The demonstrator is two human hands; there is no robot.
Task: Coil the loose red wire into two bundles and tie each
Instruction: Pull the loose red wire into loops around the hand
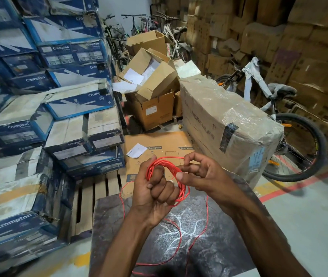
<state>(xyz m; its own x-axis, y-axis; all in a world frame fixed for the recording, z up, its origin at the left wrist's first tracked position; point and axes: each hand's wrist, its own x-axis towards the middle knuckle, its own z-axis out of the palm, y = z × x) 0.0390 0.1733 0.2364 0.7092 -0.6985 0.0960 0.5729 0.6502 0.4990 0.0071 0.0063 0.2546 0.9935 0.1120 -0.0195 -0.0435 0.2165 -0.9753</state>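
A coil of thin red wire point(183, 188) is held in front of me above a dark slab. My left hand point(155, 188) is closed around the coil's left side, with several loops wrapped over its fingers. My right hand point(198, 170) pinches a strand of the same wire at the coil's upper right, fingers curled. Loose red wire point(206, 216) hangs from the coil in long loops and trails over the dark slab toward the bottom of the view.
The dark stone-like slab point(219, 246) with white chalk marks lies below my hands. Blue fan boxes point(39, 116) are stacked at left on a wooden pallet point(91, 198). A flat cardboard box point(159, 142), a wrapped carton point(225, 116) and a bicycle point(290, 136) stand ahead and right.
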